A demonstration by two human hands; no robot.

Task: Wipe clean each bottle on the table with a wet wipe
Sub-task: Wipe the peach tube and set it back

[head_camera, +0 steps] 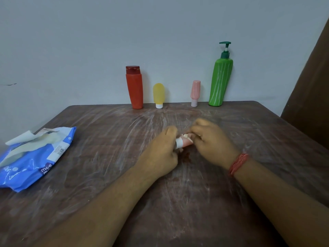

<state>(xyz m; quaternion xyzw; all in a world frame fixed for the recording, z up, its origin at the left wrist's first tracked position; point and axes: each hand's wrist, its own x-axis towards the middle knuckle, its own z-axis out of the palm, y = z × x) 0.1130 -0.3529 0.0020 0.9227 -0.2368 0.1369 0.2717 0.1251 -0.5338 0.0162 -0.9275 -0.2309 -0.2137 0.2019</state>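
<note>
Head view: between my two hands, over the middle of the streaked brown table (99,175), a small pink bottle (186,142) with a white cap lies sideways, largely hidden. My left hand (162,154) curls round its cap end; my right hand (211,143) pinches a crumpled white wet wipe (186,136) against it. Four smooth plastic bottles stand at the far edge: red bottle (134,88), yellow tube (158,95), pink tube (195,92), ribbed green pump bottle (220,81). A glossy blue wipes pack (33,157) lies left.
</note>
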